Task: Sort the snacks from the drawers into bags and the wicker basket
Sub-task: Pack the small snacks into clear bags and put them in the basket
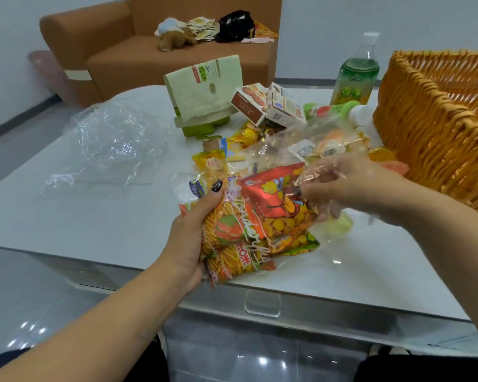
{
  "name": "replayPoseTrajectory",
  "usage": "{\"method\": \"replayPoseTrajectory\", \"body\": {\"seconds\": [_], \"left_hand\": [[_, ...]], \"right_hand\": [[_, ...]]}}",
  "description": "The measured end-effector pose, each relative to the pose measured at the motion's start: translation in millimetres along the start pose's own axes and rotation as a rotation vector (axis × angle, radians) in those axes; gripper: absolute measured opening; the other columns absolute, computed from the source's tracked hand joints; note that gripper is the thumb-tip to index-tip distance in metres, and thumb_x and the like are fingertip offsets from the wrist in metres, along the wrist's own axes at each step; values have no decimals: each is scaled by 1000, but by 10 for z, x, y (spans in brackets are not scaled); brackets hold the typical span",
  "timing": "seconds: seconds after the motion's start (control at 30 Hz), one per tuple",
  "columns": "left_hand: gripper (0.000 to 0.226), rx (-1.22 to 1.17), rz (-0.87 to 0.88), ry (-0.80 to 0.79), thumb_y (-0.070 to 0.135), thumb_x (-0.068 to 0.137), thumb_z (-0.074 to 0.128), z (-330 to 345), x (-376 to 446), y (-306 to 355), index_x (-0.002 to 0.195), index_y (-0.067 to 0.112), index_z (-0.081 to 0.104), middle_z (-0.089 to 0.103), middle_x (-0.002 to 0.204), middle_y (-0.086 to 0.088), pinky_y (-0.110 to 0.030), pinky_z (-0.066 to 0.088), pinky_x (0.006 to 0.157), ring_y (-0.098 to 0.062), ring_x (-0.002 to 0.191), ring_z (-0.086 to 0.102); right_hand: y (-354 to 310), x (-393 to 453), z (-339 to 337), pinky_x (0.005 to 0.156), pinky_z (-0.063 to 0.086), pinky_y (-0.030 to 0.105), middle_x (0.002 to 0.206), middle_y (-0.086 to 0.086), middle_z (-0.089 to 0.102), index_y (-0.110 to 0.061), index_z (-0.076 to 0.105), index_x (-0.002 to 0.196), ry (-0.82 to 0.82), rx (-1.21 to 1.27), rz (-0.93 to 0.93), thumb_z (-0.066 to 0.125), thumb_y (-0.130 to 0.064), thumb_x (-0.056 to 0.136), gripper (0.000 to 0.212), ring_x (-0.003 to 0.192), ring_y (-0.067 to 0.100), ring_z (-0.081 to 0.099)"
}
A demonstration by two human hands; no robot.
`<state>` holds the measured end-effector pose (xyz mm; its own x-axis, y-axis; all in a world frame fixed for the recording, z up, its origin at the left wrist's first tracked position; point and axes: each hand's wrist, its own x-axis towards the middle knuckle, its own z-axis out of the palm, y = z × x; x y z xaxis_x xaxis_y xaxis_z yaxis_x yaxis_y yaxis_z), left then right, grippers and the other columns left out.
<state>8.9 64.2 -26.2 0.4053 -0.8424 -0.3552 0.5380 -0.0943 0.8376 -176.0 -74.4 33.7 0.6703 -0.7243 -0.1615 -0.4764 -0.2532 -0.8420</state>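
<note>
The left hand (189,232) gripped a bundle of snack packets (260,224) over the near edge of the white table (94,210), fingers curled round it. The right hand (340,186) sat inside a clear plastic bag (293,150), its fingers blurred behind the film but seemingly pinching the plastic. The wicker basket (436,128), cut off at the right, stood beside the heap of loose snacks (249,139).

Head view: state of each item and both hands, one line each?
left hand: grips the snack packets from the side
snack packets: bunched, inside a clear bag
clear bag: mouth held open round the packets
right hand: pinches the clear bag's film
wicker basket: upright on the table, inside hidden
green bottle: upright, capped
spare plastic bag: crumpled, lying loose
small boxes: piled, tilted
</note>
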Motion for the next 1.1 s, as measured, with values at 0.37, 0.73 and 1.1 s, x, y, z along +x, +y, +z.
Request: {"method": "replayPoseTrajectory", "body": {"seconds": [0.37,0.73,1.1], "left_hand": [[45,-137,29,-4,45,74,62,-2,65,60,104,15,76,72,111,-18,-55,52,93,-37,102,69],[64,-106,-22,-44,55,77,64,152,192,175,127,16,64,68,121,-15,-55,46,102,-36,113,65],[140,1053,681,-82,68,50,81,287,-50,-38,153,36,-9,-2,158,12,-25,20,119,-4,148,3]], "right_hand": [[-175,8,-96,63,58,31,72,3,72,-10,70,83,342,435,-82,56,-12,95,18,66,17,70],[-194,-53,445,85,53,60,116,3,69,-28,51,130,120,886,-35,74,-27,80,55,99,27,69],[-409,-29,361,86,55,50,109,5,72,-26,54,130,220,852,-85,61,-14,92,40,97,28,70]]}}
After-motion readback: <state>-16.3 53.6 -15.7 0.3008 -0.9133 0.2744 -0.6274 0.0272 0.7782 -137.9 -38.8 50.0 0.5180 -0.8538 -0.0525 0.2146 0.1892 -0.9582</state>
